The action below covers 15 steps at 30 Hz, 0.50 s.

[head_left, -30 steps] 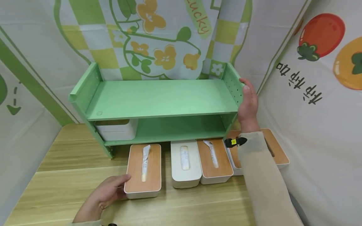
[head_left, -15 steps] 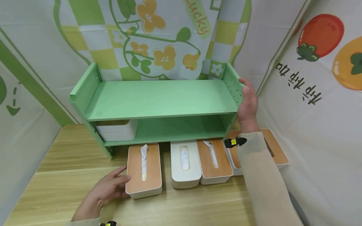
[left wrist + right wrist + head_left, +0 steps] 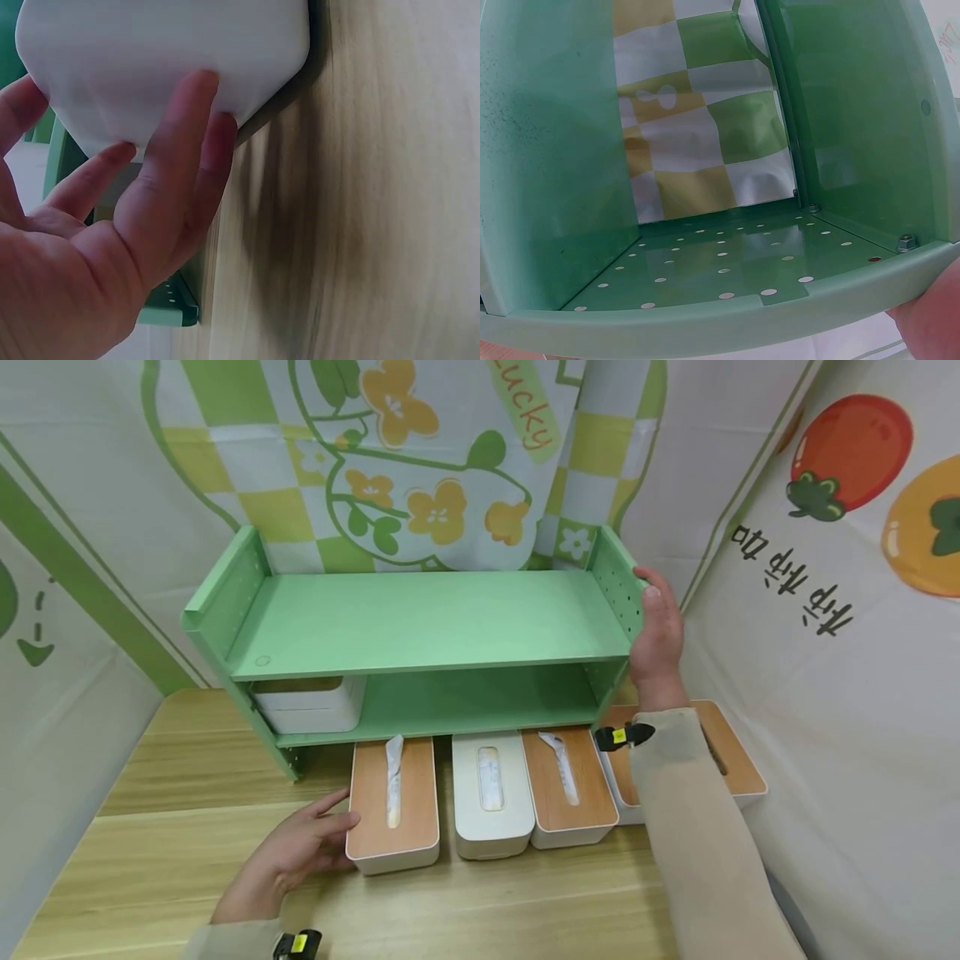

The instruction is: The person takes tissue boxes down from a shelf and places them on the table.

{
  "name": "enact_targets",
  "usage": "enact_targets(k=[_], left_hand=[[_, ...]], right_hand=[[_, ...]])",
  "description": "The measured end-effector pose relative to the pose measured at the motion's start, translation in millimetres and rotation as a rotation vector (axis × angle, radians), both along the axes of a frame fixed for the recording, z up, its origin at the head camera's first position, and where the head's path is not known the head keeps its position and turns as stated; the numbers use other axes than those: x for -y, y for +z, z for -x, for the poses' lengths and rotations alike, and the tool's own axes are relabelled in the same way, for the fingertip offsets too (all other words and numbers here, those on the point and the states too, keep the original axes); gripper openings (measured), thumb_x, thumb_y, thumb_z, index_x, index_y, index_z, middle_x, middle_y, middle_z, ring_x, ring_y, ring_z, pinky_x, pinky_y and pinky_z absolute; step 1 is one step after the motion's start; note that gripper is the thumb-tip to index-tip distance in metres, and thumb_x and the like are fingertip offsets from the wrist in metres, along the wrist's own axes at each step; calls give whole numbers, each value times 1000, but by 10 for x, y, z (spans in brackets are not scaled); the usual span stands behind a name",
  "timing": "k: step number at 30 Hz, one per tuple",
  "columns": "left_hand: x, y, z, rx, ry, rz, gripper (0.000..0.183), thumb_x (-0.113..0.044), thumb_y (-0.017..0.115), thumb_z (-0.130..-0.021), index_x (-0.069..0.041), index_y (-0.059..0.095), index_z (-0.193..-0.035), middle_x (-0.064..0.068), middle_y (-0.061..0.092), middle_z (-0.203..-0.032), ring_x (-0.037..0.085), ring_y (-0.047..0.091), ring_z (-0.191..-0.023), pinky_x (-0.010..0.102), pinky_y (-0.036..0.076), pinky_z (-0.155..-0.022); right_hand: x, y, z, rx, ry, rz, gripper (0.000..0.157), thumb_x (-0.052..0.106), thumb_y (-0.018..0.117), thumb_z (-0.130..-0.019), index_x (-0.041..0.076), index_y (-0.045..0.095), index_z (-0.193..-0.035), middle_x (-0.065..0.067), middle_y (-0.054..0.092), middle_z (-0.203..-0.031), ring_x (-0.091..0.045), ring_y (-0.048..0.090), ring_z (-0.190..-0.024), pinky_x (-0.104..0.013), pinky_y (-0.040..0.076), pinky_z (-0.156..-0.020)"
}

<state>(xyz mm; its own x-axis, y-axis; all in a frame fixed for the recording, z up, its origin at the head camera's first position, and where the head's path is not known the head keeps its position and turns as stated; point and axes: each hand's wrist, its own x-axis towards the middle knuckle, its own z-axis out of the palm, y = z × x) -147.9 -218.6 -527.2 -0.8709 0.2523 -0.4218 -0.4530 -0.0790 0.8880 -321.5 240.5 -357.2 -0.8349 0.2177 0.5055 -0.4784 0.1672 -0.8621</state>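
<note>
A tissue box (image 3: 375, 793) with a wood-look lid and white sides stands on the table, its far end at the green shelf's lower front edge. A tissue pokes from its slot. My left hand (image 3: 307, 843) is at the box's left side. In the left wrist view its extended fingers (image 3: 169, 150) touch the white wall of the box. Against the outer right side panel of the green shelf (image 3: 450, 614) rests my right hand (image 3: 660, 635), fingertips at the panel's edge. The right wrist view shows the perforated panel (image 3: 705, 277), with part of that hand at the corner.
Right of the box stand a white tissue box (image 3: 468, 822), a wood-lidded tissue box (image 3: 545, 785) and another wood-lidded box (image 3: 727, 747) partly behind the right sleeve. A white container (image 3: 311, 710) sits at the left of the lower shelf. Fabric walls (image 3: 795, 693) surround the wooden table (image 3: 112, 877).
My left hand and the wood-lidded tissue box have moved right and slightly away from me, closer to the white box and the shelf. The right hand stays put.
</note>
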Motion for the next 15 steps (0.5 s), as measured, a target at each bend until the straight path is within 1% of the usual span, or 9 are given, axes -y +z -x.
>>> enact_targets(k=[8,12,15], left_hand=[[-78,14,75,-2,-1,26,78,-15,61,-100,2,11,-157,24,65,-115,29,66,-98,49,56,-78],[-109,18,102,4,7,49,78,-17,62,-99,0,14,-158,24,65,-116,29,66,-98,49,56,-77],[-131,21,116,16,26,63,77,-17,64,-98,-1,17,-157,24,65,-116,30,66,-98,49,56,-76]], right_hand=[[6,18,-9,7,7,0,42,45,36,-105,28,58,-137,-7,51,-134,-23,49,-94,-31,41,-70],[8,21,-17,11,10,6,42,44,37,-105,28,58,-138,-7,51,-134,-24,49,-95,-32,42,-71],[8,21,-19,8,11,4,43,43,37,-105,26,58,-138,-6,50,-135,-23,49,-97,-32,42,-72]])
